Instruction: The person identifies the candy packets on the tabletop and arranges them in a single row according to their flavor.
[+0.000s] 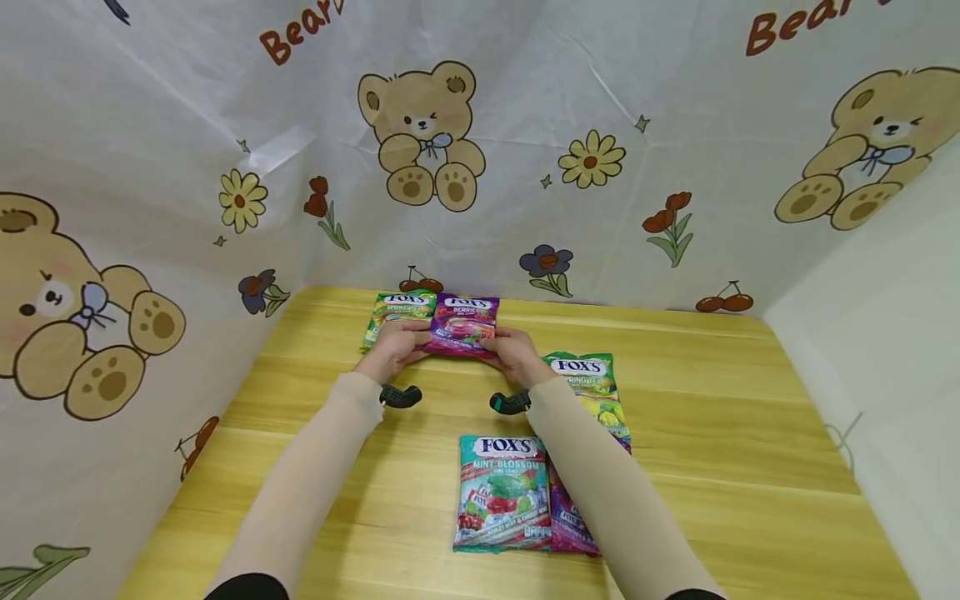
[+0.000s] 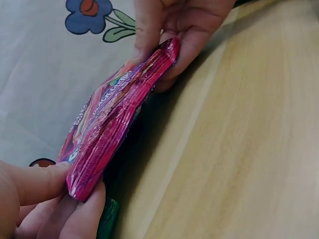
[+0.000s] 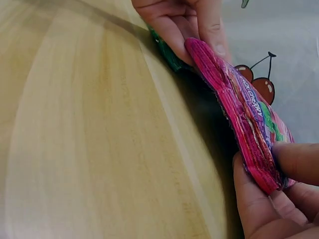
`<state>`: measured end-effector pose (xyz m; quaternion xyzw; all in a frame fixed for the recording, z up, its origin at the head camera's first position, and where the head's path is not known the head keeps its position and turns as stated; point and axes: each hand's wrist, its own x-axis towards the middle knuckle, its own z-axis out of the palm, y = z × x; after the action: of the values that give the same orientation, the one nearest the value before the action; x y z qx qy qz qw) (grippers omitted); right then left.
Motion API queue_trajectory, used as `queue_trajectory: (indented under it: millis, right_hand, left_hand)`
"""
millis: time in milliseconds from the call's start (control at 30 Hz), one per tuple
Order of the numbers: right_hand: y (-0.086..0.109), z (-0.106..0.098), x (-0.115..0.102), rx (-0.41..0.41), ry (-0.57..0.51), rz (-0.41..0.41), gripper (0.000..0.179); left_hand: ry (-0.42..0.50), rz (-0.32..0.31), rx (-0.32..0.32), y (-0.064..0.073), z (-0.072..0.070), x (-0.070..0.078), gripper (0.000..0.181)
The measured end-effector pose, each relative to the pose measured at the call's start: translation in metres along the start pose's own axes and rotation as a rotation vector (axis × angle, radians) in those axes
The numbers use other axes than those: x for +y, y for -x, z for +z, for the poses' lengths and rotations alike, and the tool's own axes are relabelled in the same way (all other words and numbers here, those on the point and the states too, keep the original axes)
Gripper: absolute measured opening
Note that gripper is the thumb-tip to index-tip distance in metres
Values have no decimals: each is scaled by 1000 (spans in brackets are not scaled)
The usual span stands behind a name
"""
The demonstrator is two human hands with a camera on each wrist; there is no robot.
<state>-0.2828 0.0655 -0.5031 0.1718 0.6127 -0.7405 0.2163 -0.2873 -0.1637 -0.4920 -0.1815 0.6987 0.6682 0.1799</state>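
Both hands hold a purple and pink Fox's Berries candy bag (image 1: 465,323) near the back edge of the table. My left hand (image 1: 397,343) pinches its left lower corner, thumb on the printed front and fingers underneath. At the opposite corner, my right hand (image 1: 516,354) grips it the same way. In the wrist views the candy bag (image 2: 114,114) is tilted, its crimped pink bottom edge (image 3: 232,117) raised over the tabletop with dark shadow beneath. A green Fox's Spring Tea candy bag (image 1: 405,307) lies just left of it, partly covered by the left hand.
Nearer on the wooden table (image 1: 712,400) lie a teal Mint Blossom candy bag (image 1: 501,496), a purple candy bag (image 1: 567,521) and another Spring Tea bag (image 1: 588,379), the latter two partly hidden by the right sleeve. A bear-print cloth (image 1: 510,225) hangs behind the table.
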Motion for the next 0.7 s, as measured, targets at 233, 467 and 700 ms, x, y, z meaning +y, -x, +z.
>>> queue_trajectory:
  millis: [233,467,700]
  right_hand:
    - [-3,3,-2,61,64,-20,49]
    - [0,-1,-6,148,217,-52,47]
    - [0,-4,-6,156,216,-39,47]
  left_hand:
    - [-103,63,56,2,2,4,39]
    - [-133,110,100,4,3,7,32]
    - [-214,135,165,7,3,7,29]
